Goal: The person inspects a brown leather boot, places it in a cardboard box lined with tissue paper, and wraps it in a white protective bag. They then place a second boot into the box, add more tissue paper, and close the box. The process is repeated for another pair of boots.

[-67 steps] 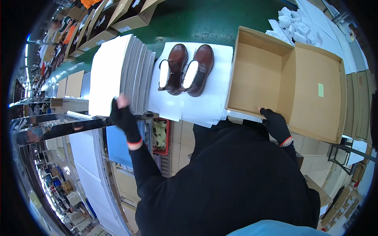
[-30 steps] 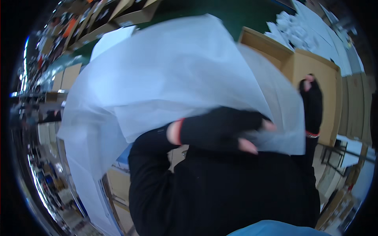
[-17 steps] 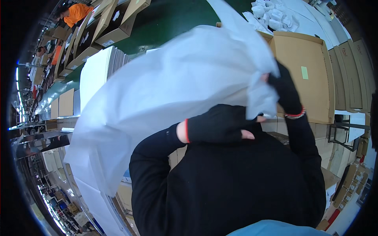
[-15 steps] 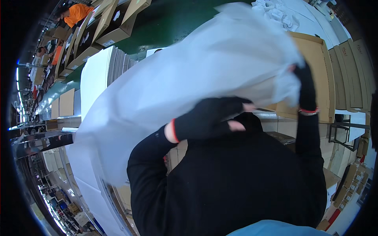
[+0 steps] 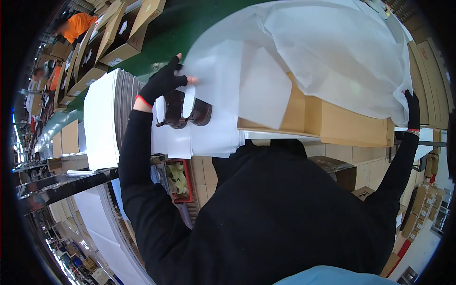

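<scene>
The right hand (image 5: 413, 110) grips the thin white sheet (image 5: 339, 52); the left hand (image 5: 164, 81) spreads open by the dark boots (image 5: 201, 113), so a one-sided tug could skew or tear the sheet

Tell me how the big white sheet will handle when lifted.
The white sheet is probably floppy, since it billows and wrinkles over the open box. It seems light, looking thin and partly see-through. It may crease near the right hand, which grips its edge.
</scene>
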### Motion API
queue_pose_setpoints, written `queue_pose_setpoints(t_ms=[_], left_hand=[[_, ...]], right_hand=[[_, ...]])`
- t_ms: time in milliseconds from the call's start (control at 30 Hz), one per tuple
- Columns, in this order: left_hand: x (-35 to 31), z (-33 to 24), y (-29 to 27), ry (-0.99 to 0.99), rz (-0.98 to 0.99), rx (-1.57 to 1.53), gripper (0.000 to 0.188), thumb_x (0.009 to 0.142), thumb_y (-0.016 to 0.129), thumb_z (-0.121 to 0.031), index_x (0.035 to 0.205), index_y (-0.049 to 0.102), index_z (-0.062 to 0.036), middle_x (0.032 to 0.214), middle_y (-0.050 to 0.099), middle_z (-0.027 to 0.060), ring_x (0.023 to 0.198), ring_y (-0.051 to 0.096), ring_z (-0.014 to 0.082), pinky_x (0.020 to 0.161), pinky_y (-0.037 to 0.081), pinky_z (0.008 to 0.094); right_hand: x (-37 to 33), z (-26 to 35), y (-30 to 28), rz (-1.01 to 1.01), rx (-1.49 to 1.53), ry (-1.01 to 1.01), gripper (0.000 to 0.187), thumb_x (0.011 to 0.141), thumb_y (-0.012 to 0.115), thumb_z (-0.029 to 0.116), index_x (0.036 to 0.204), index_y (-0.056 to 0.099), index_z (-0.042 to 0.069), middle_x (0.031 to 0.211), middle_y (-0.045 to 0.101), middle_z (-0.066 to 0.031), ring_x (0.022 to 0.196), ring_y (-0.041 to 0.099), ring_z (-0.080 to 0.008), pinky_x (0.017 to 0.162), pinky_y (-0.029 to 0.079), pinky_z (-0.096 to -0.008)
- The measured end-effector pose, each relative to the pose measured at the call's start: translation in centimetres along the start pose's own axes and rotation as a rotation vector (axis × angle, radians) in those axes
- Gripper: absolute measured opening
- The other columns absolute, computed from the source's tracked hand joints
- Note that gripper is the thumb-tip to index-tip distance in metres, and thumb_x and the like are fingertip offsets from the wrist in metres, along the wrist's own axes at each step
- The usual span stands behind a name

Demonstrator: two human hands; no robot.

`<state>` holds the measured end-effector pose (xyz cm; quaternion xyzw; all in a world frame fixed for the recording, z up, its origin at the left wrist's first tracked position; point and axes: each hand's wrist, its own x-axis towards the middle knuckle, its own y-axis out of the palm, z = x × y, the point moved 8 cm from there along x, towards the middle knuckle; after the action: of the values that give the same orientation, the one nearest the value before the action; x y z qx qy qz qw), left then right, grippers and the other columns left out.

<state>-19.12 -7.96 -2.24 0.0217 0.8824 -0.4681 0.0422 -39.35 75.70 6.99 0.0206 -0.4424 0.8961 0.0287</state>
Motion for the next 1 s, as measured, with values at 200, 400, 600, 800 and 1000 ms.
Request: queue_pose_setpoints(t_ms=[200, 400, 600, 800, 1000], left_hand=[[4.6, -0.7, 2.9, -0.143, 0.004, 0.171, 0.111, 0.07, 0.071, -0.062, 0.146, 0.023, 0.0034, 0.124, 0.055, 0.0279, 0.114, 0.057, 0.0381, 0.097, 0.043, 0.0379], [6.7, -8.1, 0.0, 0.29, 0.241, -0.169, 0.056, 0.079, 0.073, -0.026, 0.125, 0.056, 0.0007, 0.114, 0.063, 0.0117, 0.097, 0.06, 0.0224, 0.09, 0.046, 0.0319], [10.1, 5.3, -11.7, -0.398, 0.216, 0.328, 0.043, 0.07, 0.077, -0.022, 0.111, 0.066, -0.012, 0.096, 0.068, 0.0102, 0.089, 0.065, 0.0204, 0.082, 0.051, 0.034], [12.0, -4.4, -8.2, -0.001, -0.534, 1.153, 0.049, 0.072, 0.075, -0.026, 0.117, 0.061, -0.0143, 0.11, 0.064, 0.012, 0.104, 0.061, 0.0295, 0.087, 0.048, 0.0414], [1.9, -14.4, 2.6, 0.267, -0.233, 0.526, 0.043, 0.079, 0.068, -0.039, 0.11, 0.062, -0.0101, 0.086, 0.066, 0.0093, 0.077, 0.064, 0.0275, 0.067, 0.047, 0.0405]], right_hand=[[0.5, -3.2, -3.9, 0.037, 0.012, -0.037, 0.039, 0.099, 0.05, 0.032, 0.11, 0.063, -0.003, 0.088, 0.066, -0.0031, 0.083, 0.061, -0.0127, 0.079, 0.047, -0.0277], [-1.8, -6.7, -9.5, -0.119, -0.327, -0.218, 0.034, 0.101, 0.045, 0.023, 0.114, 0.059, -0.005, 0.095, 0.066, -0.0049, 0.089, 0.06, -0.0108, 0.081, 0.048, -0.0258], [-0.3, -2.3, -8.8, -0.012, -0.311, -0.137, 0.042, 0.093, 0.056, 0.028, 0.119, 0.057, -0.005, 0.11, 0.065, -0.0157, 0.104, 0.061, -0.0239, 0.09, 0.046, -0.0347], [0.4, -3.1, -2.0, 0.039, -0.416, -0.161, 0.034, 0.089, 0.059, 0.025, 0.108, 0.062, -0.004, 0.099, 0.068, -0.0184, 0.095, 0.065, -0.0288, 0.085, 0.048, -0.0371], [0.6, -4.5, -2.9, -0.08, -0.593, -0.199, 0.049, 0.086, 0.063, 0.032, 0.122, 0.056, -0.002, 0.111, 0.065, -0.0205, 0.106, 0.061, -0.0324, 0.091, 0.047, -0.0373]])
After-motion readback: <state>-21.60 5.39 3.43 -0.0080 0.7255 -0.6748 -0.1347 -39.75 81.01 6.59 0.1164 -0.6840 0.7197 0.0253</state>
